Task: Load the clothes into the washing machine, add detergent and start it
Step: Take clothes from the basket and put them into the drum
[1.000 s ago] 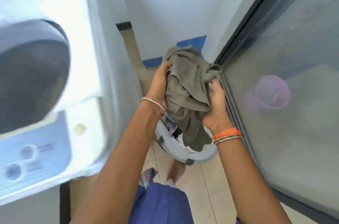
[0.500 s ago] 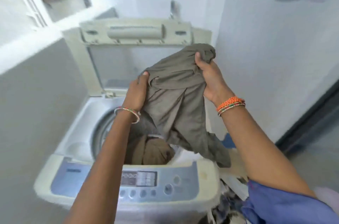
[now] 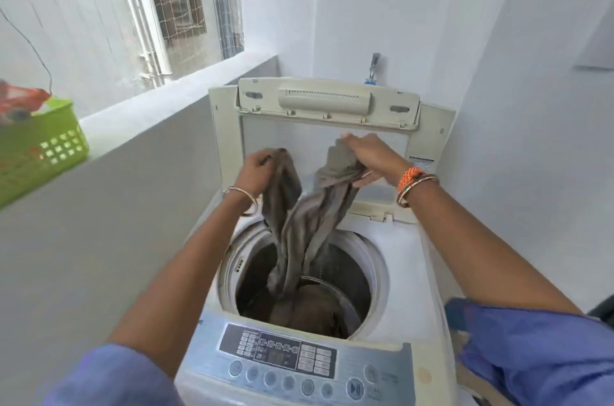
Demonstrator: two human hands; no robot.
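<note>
A top-loading washing machine [image 3: 403, 259] stands in front of me with its lid [image 3: 432, 126] raised upright. My left hand [image 3: 254, 171] and my right hand [image 3: 368, 158] each grip one end of a grey-brown garment [image 3: 302, 222] above the round drum opening. The cloth hangs in a V between my hands and its lower part trails into the drum [image 3: 349, 276], touching a brown garment [image 3: 309, 306] lying at the bottom. The control panel [image 3: 299, 362] with its buttons runs along the near edge of the machine.
A green plastic basket [image 3: 40, 146] with a red and white item in it sits on the window ledge at left. A tap [image 3: 373, 68] sticks out of the white wall behind the lid. White walls close in on both sides.
My view has swung from the floor beside the machine to over the drum. My hands have spread apart and lowered the garment, so its end now hangs inside the drum.
</note>
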